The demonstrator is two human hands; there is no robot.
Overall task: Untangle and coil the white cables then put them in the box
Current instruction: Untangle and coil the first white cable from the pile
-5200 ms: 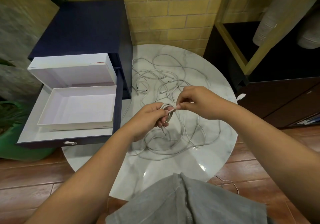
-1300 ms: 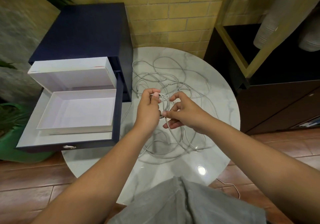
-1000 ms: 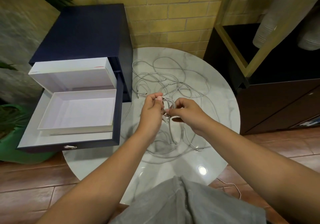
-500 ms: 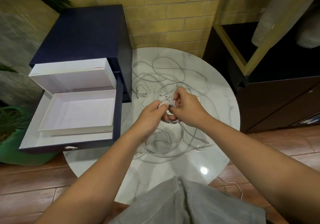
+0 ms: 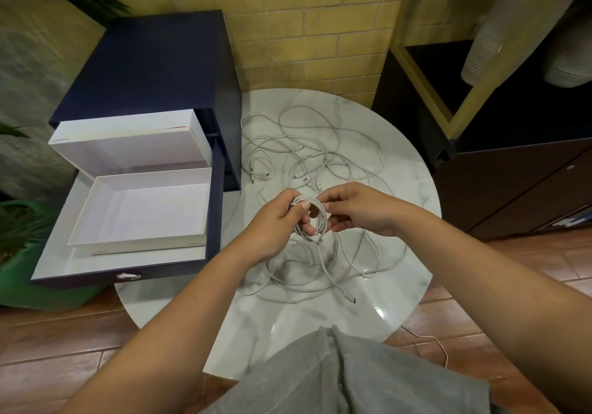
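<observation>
Parting slightly, left hand [image 5: 272, 228] and right hand [image 5: 362, 210], each grip still holding the coil [image 5: 322, 218].

The table [image 5: 413, 176] fills the centre of the frame, and we see the cabinet [image 5: 153, 61] touching its left edge and filling the upper left. The cabinet's drawer [image 5: 166, 273] juts out toward the lower left. In it we find the box [image 5: 134, 240], with the lid [image 5: 128, 138] standing just behind it. On the table's far half, above centre, we see the tangled cables [image 5: 304, 154]; more loops [image 5: 333, 280] lie on the near half. Between these, over the table's middle, the left hand [image 5: 275, 221] and right hand [image 5: 358, 208] meet, with the coil [image 5: 322, 218] held between them. A shelf unit [image 5: 480, 157] sits at the right of the frame, beside the table.
</observation>
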